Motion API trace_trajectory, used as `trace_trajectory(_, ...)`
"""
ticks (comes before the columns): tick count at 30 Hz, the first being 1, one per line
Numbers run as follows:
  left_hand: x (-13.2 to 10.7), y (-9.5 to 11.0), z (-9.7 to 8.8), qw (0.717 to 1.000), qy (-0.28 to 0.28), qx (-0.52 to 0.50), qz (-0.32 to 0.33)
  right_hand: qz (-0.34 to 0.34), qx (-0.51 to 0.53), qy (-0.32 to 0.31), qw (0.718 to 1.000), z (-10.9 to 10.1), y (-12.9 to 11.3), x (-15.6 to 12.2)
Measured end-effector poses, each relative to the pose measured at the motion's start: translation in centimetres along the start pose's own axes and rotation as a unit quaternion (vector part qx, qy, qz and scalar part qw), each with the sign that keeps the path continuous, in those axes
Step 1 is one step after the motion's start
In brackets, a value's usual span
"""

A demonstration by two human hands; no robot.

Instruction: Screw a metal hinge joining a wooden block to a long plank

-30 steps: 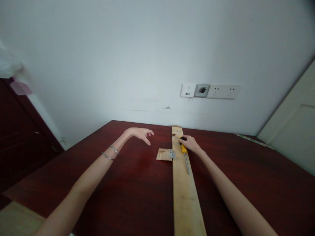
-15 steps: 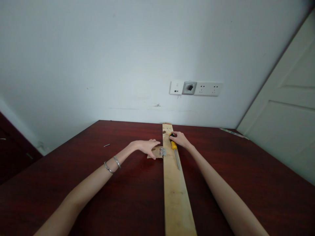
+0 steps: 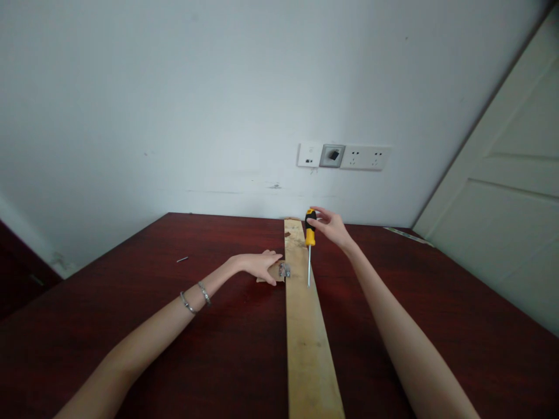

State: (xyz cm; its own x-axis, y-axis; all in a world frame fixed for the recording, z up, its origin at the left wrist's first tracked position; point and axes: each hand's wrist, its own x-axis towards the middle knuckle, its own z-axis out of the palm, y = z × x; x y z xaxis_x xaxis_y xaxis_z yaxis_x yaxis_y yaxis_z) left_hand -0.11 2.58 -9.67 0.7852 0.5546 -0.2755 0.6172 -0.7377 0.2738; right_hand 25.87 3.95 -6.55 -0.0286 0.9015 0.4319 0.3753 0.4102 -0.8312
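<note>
My right hand (image 3: 332, 226) grips a yellow-and-black screwdriver (image 3: 310, 235) by its handle. The shaft points down over the long wooden board (image 3: 305, 337), tilted only a little. On the left side, my left hand (image 3: 261, 266) lies over a small flat brown piece of wood (image 3: 275, 272), thumb at its near edge and fingers at its far edge. A small metal hinge (image 3: 284, 270) bridges that piece and the board's left edge. Whether any screws sit in the hinge is too small to tell.
A thin metal pin or screw (image 3: 182, 259) lies on the dark red table (image 3: 209, 349) at the left. Behind the table is a white wall with sockets (image 3: 362, 157). A flat patterned strip (image 3: 408, 235) lies at the far right edge, near a white door (image 3: 502, 192).
My right hand has lifted the screwdriver off the board and turned it more upright. My left hand has settled closer around the small wood piece. The view has shifted slightly.
</note>
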Motion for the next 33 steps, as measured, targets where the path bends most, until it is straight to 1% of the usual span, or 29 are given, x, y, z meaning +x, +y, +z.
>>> trace_trajectory(1, 0.0, 0.1, -0.1, 1.000, -0.003, 0.000, 0.002, -0.020, 0.010, 0.019, 1.000, -0.3, -0.9, 0.0)
trace_trajectory(3, -0.1, 0.2, -0.2, 1.000, -0.004, -0.004, 0.011, -0.088, 0.029, 0.064, 0.994, -0.6, -2.6, -0.1)
trace_trajectory(5, -0.1, 0.3, -0.2, 1.000, 0.001, -0.005, 0.017, -0.142, 0.029, 0.083, 0.986, -0.5, -4.3, -0.5)
trace_trajectory(8, -0.1, 0.2, -0.1, 1.000, 0.006, -0.003, 0.020, -0.191, 0.012, 0.095, 0.977, 0.0, -6.2, -1.2)
trace_trajectory(12, 0.0, 0.1, -0.1, 1.000, 0.007, 0.000, 0.026, -0.234, -0.028, 0.092, 0.967, 0.9, -7.7, -2.0)
trace_trajectory(15, 0.1, 0.0, 0.0, 1.000, 0.006, 0.000, 0.024, -0.259, -0.064, 0.082, 0.960, 1.2, -8.3, -2.4)
trace_trajectory(20, 0.1, 0.0, 0.0, 1.000, 0.007, -0.009, 0.027, -0.276, -0.116, 0.081, 0.951, 1.3, -8.9, -2.8)
trace_trajectory(25, 0.1, 0.0, 0.1, 0.999, 0.011, -0.010, 0.032, -0.289, -0.138, 0.075, 0.944, 1.6, -8.7, -2.8)
trace_trajectory(33, 0.1, 0.2, 0.0, 1.000, 0.003, -0.010, 0.021, -0.296, -0.157, 0.058, 0.940, 2.0, -8.2, -2.8)
